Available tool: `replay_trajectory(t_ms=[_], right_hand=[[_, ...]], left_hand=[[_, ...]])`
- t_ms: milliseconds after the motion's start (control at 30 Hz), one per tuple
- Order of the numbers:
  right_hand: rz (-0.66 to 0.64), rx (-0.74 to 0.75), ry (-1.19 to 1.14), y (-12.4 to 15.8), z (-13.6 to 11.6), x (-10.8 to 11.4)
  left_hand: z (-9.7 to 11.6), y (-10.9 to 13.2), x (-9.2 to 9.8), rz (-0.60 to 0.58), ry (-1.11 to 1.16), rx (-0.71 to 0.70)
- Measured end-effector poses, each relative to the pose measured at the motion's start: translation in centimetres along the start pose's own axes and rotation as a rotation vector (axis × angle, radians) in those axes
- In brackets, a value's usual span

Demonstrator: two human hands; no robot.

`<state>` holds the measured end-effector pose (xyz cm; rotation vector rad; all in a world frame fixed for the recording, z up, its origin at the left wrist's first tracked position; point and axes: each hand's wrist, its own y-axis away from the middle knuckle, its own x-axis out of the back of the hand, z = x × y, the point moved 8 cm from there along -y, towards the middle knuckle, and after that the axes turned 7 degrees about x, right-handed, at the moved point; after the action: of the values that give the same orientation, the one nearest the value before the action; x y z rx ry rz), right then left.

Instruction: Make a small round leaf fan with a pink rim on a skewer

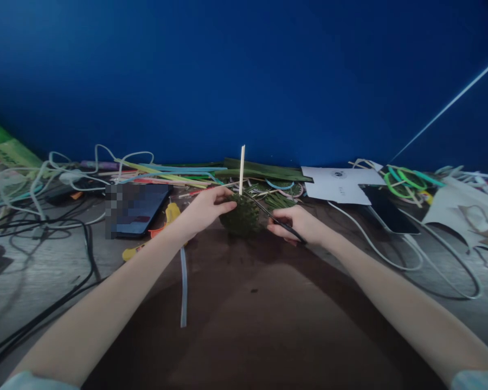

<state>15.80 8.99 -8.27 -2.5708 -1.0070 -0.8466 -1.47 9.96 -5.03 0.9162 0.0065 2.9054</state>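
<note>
A round, dark green woven piece [244,218] stands on the brown table in front of me. One pale flat strip [242,170] sticks straight up from its top. My left hand [209,210] grips the left side of the green piece, thumb and fingers curled at its upper edge. In my right hand [295,225] are slim dark tweezers [287,225], held between thumb and fingers. Their tip slants up and left to the top of the green piece, close to the pale strip's base. What the tip touches is too small to make out.
Flat green strips [264,170] and coloured strips lie behind the hands. On the left are a tablet-like dark device [150,203], a yellow tool [172,212], black cables [90,254] and a pale strip [183,292]. White paper [341,184], a phone [390,211] and a white cable [374,262] lie right.
</note>
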Motion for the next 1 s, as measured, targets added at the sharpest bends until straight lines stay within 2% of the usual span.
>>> replay_trajectory(t_ms=[433, 667, 867, 1000], right_hand=[[0.061, 0.128, 0.191, -0.2, -1.5, 0.1], [0.12, 0.169, 0.247, -0.2, -1.7, 0.5], [0.143, 0.188, 0.269, -0.3, -1.8, 0.7], [0.128, 0.182, 0.245, -0.3, -1.5, 0.6]], left_hand=[[-0.3, 0.1, -2.1, -0.152, 0.179, -0.065], [-0.1, 0.2, -2.2, -0.145, 0.182, -0.076], [-0.4, 0.2, -2.0, -0.13, 0.146, -0.058], [-0.3, 0.2, -2.2, -0.156, 0.198, -0.056]])
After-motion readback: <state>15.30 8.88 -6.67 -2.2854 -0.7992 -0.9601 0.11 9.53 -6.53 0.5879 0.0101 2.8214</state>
